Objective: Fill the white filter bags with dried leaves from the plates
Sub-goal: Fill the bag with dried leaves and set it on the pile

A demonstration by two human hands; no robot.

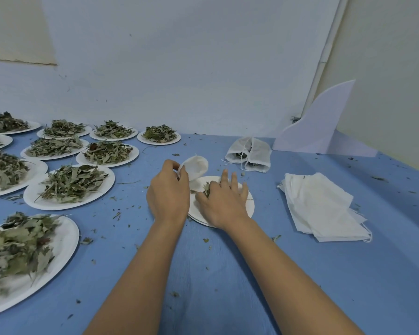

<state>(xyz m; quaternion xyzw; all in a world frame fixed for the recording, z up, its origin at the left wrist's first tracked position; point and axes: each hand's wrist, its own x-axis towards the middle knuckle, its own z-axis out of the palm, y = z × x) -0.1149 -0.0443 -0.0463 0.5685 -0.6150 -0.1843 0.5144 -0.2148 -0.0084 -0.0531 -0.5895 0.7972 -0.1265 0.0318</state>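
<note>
**A Small Clump Sits Beside an Open Bag**

The biggest spill would come from the full plates (34, 201). They are packed close together on the left of the table (228, 274), so one could be bumped by an arm. The bag (196, 165) is soft and is held at only one edge of its mouth. It could flop shut, and then the leaves would be dropped outside it. The clump (207, 187) is dry and crumbly and could be broken if it is squeezed. Many bits (116, 215) are already scattered on the table.

The full plates are heaped with dried leaves. The near plate (250, 204) is almost bare, and only the clump is seen on it. A stack (319, 206) of flat, empty bags is laid to the right, well apart from the near plate. Behind the near plate, some filled bags (249, 153) are piled together, and dark leaves are seen through them. What is inside the held bag cannot be seen.

The bag is held over the far left rim of the near plate. Its mouth edge is pinched by the curled fingers of the left hand (168, 189). The right hand (224, 199) is laid on the near plate with its fingers straight and spread. The clump is touched at the thumb side, and no firm pinch is seen.
</note>
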